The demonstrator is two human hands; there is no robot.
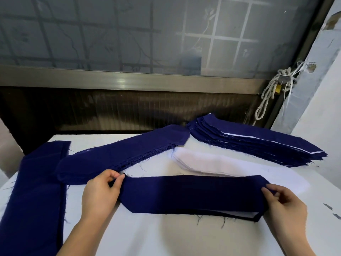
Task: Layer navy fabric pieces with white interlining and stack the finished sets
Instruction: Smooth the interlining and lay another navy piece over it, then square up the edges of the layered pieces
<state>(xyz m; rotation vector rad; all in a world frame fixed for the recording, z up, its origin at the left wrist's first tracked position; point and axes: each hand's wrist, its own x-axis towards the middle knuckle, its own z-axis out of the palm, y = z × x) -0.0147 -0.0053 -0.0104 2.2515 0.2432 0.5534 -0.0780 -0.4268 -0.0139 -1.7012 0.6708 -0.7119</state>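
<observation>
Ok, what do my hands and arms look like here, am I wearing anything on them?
The left hand and the right hand are bare: no gloves, rings, watch or bracelet show. The forearms are uncovered too, with no sleeve in view down to the picture's lower edge.

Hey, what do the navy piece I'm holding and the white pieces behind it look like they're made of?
The navy piece looks like matte woven cloth, perhaps cotton: loose threads fray from its cut edges. The white pieces look like thin, soft, slightly sheer sheets, probably nonwoven interlining: their edges look clean, with no fraying visible.
</observation>
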